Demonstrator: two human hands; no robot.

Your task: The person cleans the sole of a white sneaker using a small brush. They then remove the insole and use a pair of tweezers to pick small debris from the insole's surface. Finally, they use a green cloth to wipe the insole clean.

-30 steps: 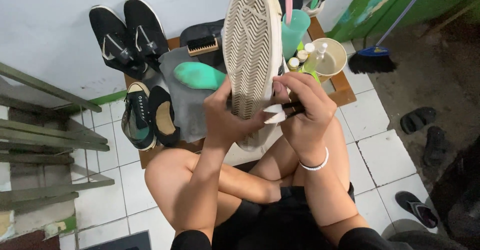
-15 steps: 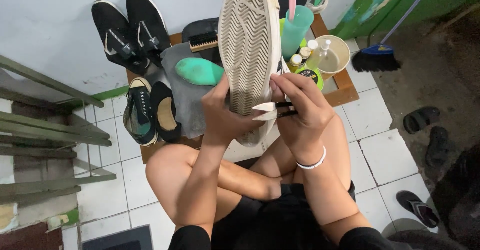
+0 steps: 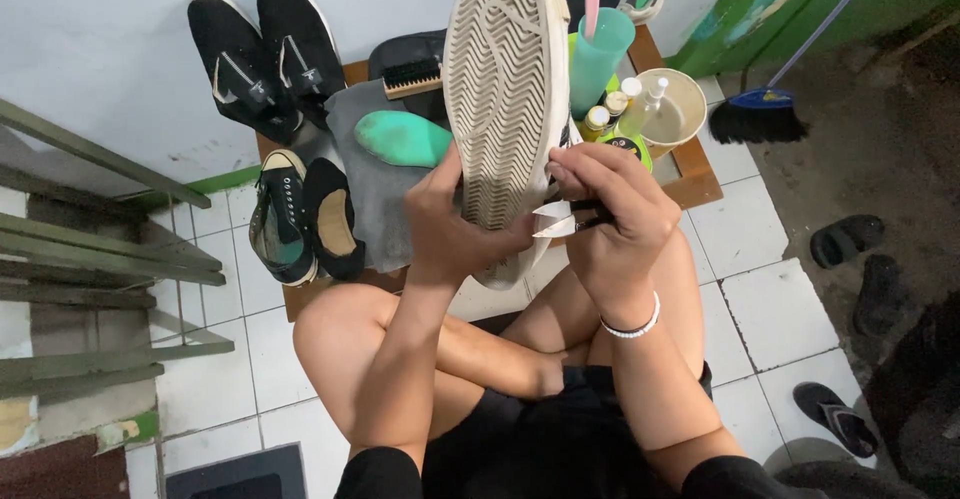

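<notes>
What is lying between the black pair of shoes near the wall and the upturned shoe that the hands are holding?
In the head view, a green insole on a grey cloth and a wooden brush lie between the black shoes and the upturned shoe.

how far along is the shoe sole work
Already out: a green insole lies on the grey cloth. In hand: the left hand grips the pale sneaker with the zigzag sole held sole-up, while the right hand holds a small blade at the sole's edge. Left: how much of the edge remains can't be told; the wooden brush lies unused.
</notes>
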